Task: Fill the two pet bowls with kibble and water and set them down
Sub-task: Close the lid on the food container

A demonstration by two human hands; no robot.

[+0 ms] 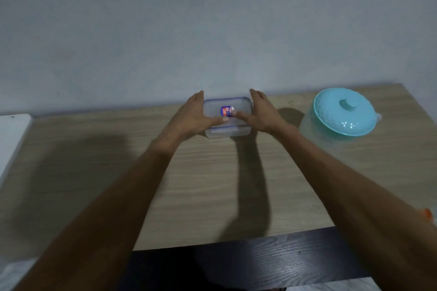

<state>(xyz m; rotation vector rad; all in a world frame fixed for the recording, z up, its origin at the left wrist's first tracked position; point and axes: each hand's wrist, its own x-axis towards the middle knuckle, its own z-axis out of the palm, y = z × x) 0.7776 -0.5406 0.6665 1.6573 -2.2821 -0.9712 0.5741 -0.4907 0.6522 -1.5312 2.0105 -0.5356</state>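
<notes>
A clear rectangular plastic container (233, 129) with a blue-trimmed lid and a small red and blue label sits at the far middle of the wooden table (203, 186), near the wall. My left hand (194, 114) presses against its left side, thumb lying on the lid. My right hand (259, 112) holds its right side, thumb also on the lid. A translucent jug with a turquoise lid (344, 116) stands at the far right of the table. No pet bowl is in view.
A grey wall rises just behind the table. A white surface (11, 134) borders the table at the left. A dark wooden surface (248, 264) lies below the table's near edge. Something orange (428, 214) peeks in at the right edge.
</notes>
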